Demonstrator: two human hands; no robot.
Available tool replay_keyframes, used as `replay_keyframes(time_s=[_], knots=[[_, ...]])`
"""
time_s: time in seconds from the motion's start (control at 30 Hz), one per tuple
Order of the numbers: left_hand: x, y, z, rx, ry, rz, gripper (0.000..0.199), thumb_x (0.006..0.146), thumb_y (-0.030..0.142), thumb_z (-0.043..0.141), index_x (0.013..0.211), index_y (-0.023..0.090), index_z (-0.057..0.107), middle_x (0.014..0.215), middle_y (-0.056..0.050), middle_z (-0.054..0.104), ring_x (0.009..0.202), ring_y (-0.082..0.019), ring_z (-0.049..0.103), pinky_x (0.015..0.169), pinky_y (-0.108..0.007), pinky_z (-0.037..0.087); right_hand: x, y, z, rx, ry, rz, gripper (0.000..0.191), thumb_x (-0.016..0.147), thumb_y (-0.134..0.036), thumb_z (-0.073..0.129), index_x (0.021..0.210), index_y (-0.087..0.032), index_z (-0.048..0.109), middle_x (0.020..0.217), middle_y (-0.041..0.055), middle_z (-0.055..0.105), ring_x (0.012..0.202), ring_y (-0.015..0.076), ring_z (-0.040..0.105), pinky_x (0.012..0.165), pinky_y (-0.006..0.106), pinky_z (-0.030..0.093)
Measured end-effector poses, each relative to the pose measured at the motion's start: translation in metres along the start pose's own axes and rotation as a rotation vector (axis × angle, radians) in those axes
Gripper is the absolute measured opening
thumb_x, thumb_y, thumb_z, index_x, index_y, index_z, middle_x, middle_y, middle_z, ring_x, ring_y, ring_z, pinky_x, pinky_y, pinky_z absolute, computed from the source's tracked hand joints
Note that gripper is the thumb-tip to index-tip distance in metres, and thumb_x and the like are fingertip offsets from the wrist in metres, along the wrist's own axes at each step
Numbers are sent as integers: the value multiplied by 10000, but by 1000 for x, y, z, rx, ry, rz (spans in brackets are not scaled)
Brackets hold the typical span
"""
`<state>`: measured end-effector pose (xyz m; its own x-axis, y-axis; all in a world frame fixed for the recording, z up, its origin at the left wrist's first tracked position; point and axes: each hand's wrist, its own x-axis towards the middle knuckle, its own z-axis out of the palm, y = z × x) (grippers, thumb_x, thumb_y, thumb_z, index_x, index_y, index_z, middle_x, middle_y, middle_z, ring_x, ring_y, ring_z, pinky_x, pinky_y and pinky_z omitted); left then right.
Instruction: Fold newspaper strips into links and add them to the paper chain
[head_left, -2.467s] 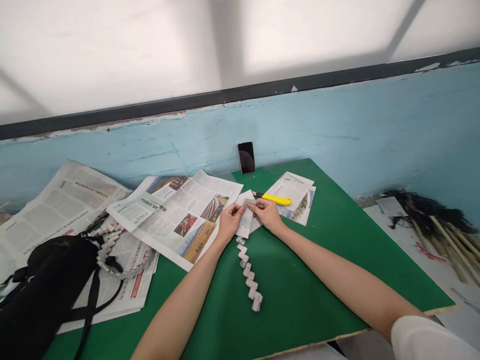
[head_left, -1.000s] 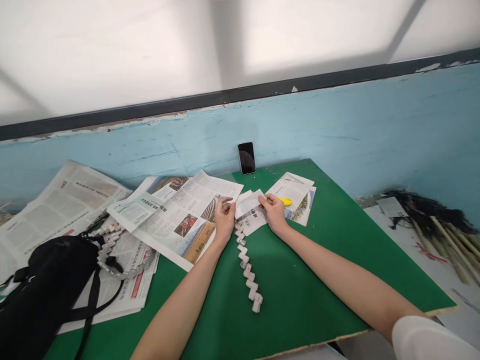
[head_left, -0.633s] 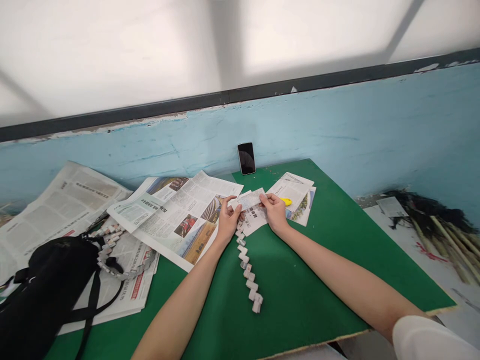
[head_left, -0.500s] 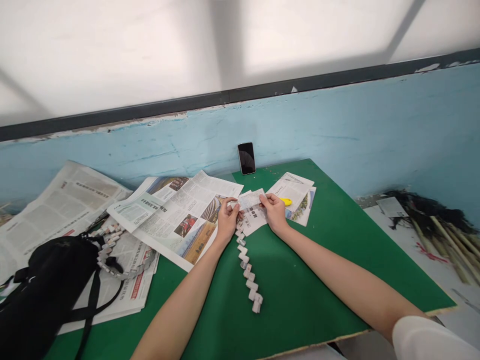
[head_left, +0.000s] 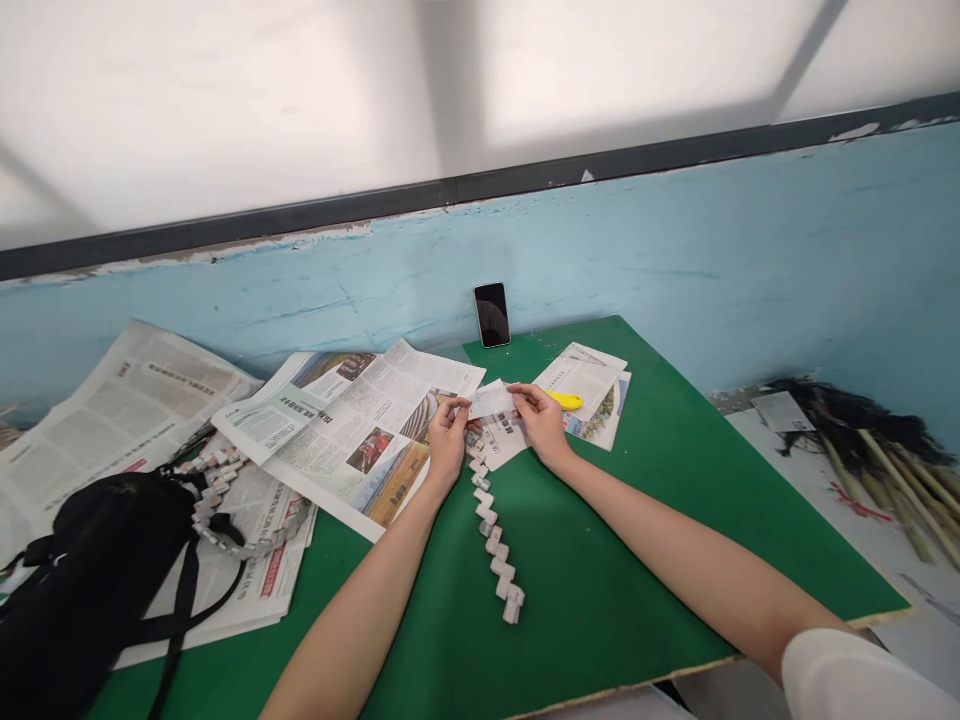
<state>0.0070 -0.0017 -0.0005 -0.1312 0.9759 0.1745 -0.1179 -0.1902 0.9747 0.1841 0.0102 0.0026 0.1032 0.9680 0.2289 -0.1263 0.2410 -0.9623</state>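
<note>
A small rectangular piece of newspaper [head_left: 491,400] is stretched between my two hands. My left hand [head_left: 448,435] pinches its left end, and my right hand [head_left: 541,422] pinches its right end. Below my left hand, a zigzag chain of folded paper [head_left: 496,550] runs down over the green table [head_left: 592,590]; its upper end is partly hidden near my fingers. Under the held piece lies a larger newspaper cutting [head_left: 504,440]. A yellow-handled tool [head_left: 566,401] sits just beyond my right hand, partly covered by it.
Newspaper sheets [head_left: 330,430] spread on the left, beside a black bag [head_left: 112,570] and another folded-paper chain [head_left: 225,490]. Further cuttings [head_left: 581,375] lie at the right. A phone [head_left: 492,315] leans against the blue wall. Poles [head_left: 892,480] lie beyond the table's right edge.
My left hand has shifted slightly left and my right hand slightly left and up. The held paper now lies flatter between them, and more of the yellow handle shows.
</note>
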Motion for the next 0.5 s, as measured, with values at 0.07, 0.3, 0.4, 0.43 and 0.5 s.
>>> replay_keyframes(time_s=[0.07,0.3,0.4,0.43,0.5], knots=[[1,-1,-1,19,1,-1,299,873,455,689,1011,195,634,756,-13,658,627,-165,639,629,-288,502,0,2,-1,-28,18,-11,287,887,-436,624,1064,-230,720,980,61,718,676,186,594,664,331,506],[2,-4,-1,55,-11,1,415,878,477,678,1164,179,640,674,-8,665,627,-180,643,663,-307,506,-1,3,-1,-112,90,-27,335,893,-414,615,1134,-214,732,883,62,728,689,210,629,667,341,511],[2,-4,-1,46,7,1,345,882,463,671,1074,177,667,679,-14,664,641,-182,643,680,-311,508,-1,1,0,-111,97,-23,287,887,-406,623,1063,-219,751,779,46,711,703,225,648,684,351,521],[2,-3,0,41,15,0,325,883,463,669,1036,177,672,678,-14,660,638,-181,639,678,-310,507,-1,1,0,-99,93,-24,277,888,-413,627,1040,-218,752,758,43,705,708,228,651,688,351,522],[1,-2,0,53,29,4,306,887,471,662,971,177,676,673,-14,650,625,-177,624,664,-304,500,0,2,0,-70,87,-26,278,893,-433,633,1018,-211,746,761,43,703,713,225,650,688,348,521]])
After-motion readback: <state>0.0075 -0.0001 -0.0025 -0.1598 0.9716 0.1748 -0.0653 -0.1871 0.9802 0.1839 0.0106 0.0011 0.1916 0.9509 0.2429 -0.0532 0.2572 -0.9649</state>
